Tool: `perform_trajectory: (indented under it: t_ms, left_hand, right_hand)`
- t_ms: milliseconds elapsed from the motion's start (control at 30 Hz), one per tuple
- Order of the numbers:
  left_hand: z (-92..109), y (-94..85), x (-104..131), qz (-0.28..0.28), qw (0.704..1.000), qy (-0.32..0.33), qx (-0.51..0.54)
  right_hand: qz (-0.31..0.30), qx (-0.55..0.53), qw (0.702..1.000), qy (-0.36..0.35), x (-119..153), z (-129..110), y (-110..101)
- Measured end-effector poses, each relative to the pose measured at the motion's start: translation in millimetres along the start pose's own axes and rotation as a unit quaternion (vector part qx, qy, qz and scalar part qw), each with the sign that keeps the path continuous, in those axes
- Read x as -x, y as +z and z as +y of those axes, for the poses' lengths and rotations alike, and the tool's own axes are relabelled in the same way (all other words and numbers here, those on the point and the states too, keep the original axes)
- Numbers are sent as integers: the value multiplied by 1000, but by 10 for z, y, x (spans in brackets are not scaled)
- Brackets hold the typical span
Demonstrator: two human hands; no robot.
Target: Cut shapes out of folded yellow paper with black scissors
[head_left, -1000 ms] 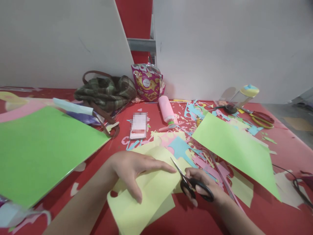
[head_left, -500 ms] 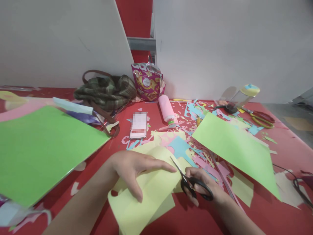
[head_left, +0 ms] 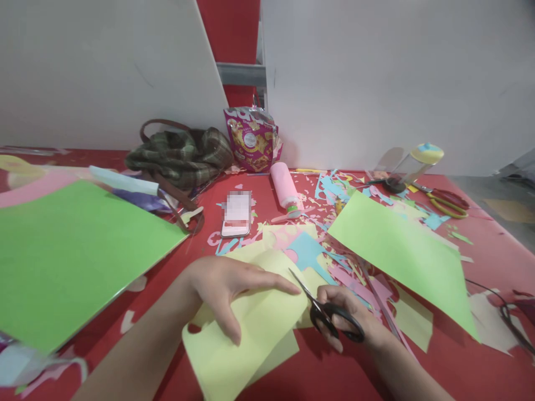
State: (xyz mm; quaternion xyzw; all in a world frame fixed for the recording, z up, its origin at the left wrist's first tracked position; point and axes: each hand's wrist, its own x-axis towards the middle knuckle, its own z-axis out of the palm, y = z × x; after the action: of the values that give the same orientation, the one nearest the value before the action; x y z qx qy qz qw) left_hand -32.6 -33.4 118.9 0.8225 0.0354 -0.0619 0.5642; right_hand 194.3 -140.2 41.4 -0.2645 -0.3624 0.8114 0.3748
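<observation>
A sheet of yellow paper (head_left: 259, 334) is in my left hand (head_left: 225, 292). The thumb and forefinger lie spread across its top face, and the other fingers are hidden. A small hole shows near the sheet's left corner. Black-handled scissors (head_left: 324, 312) are gripped in my right hand (head_left: 349, 312), fingers through the loops. Their blades point up and left, at the sheet's right edge beside my left fingertip. Another yellow piece (head_left: 280, 353) lies beneath the held sheet.
Green sheets (head_left: 75, 256) (head_left: 401, 262) lie left and right on the red table. Paper scraps (head_left: 351, 278), a phone (head_left: 237, 214) and a pink bottle (head_left: 285, 186) sit beyond my hands. Behind are a plaid bag (head_left: 179, 156), a snack pouch (head_left: 253, 139), a clear jar (head_left: 413, 167) and other scissors (head_left: 447, 203).
The held yellow sheet has shifted very slightly left with my left hand. The scissors stay almost in place, their tips a touch lower and further left.
</observation>
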Motion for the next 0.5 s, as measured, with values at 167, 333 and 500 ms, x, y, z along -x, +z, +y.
perform_trajectory:
  t_ms: [167,333,500]
  left_hand:
    - [10,-8,0,-4,1000,3,2]
    - [24,-13,-9,-15,1000,8,9]
    - [16,-15,-12,-25,999,12,19]
  right_hand:
    - [-8,-15,1000,1,2,-5,-13]
    - [-3,-41,999,-3,19,-8,-11]
    - [3,-42,999,0,12,-6,-14]
